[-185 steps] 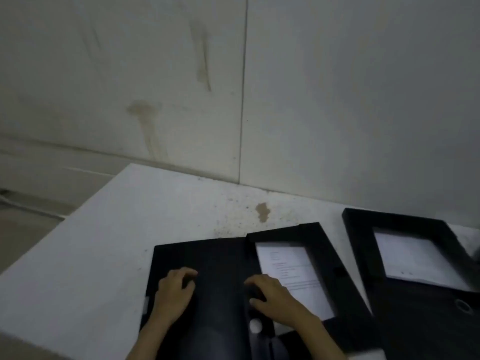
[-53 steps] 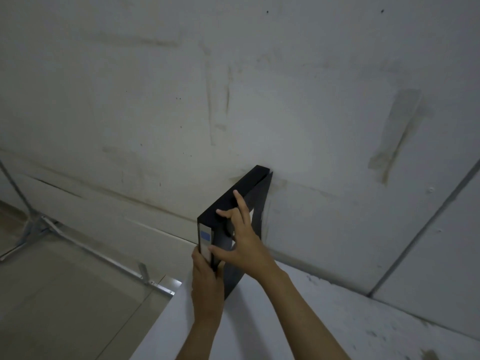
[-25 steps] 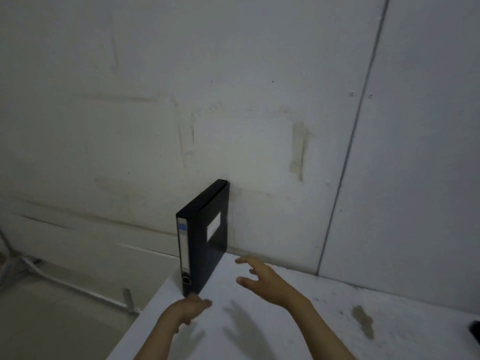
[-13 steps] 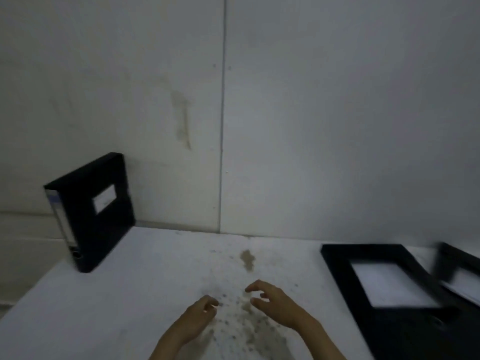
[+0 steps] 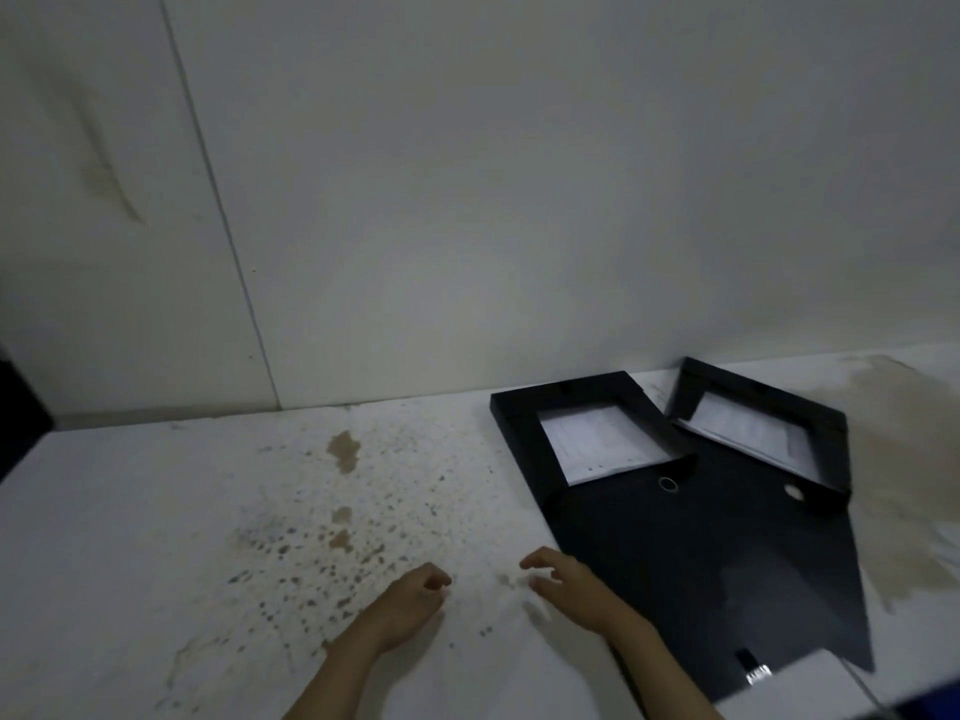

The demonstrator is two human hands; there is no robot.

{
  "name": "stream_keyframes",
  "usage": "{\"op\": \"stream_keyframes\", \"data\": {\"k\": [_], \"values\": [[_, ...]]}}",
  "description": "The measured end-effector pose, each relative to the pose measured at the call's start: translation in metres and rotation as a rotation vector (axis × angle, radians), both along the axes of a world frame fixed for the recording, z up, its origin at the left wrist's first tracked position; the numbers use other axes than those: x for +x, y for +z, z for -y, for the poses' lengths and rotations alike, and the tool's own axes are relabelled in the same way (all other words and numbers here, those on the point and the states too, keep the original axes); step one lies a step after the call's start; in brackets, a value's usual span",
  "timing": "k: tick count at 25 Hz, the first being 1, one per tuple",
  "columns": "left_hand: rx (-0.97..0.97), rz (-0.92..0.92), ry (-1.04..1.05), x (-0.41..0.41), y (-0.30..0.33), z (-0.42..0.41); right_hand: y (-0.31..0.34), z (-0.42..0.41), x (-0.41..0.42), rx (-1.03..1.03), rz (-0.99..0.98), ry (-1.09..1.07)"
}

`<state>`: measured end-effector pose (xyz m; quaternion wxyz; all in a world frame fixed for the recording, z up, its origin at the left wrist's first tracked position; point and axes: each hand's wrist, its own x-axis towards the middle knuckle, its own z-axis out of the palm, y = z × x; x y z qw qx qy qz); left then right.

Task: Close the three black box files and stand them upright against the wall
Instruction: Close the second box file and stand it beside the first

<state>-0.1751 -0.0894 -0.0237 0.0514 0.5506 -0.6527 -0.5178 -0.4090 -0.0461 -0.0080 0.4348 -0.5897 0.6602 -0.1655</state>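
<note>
- Open box file (image 5: pixel 649 491) flat on white table (image 5: pixel 156 511), right of brown stain (image 5: pixel 344 449); long axis running from near edge back toward wall (image 5: pixel 519 174).
- Second open file (image 5: pixel 769 433) just beyond, overlapping.
- Right hand (image 5: pixel 569 584) nearer, fingers loosely spread, empty, just left of lid.
- Left hand (image 5: pixel 410 600) loosely curled, empty.

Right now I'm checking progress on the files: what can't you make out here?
- Standing black box file: cut off by the head view's left edge.
- Farther open black box file: near part hidden under the nearer open black box file.
- Print on white papers: too small.
</note>
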Motion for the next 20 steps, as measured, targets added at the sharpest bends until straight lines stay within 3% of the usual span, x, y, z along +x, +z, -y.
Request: {"op": "stream_keyframes", "data": {"k": [3,6,9,20], "values": [[-0.039,-0.016,-0.035,-0.014,0.001,0.011,-0.005,0.003,-0.013,-0.065,0.009,-0.09],[-0.049,-0.028,-0.039,-0.025,-0.003,0.011,-0.013,0.004,-0.027,-0.144,-0.1,-0.176],[-0.042,-0.018,-0.016,-0.036,-0.015,0.006,-0.023,0.0,-0.042,-0.099,-0.216,-0.225],[-0.125,0.002,-0.036,-0.123,-0.025,-0.001,-0.035,0.006,-0.136,-0.011,-0.365,-0.146]]}}
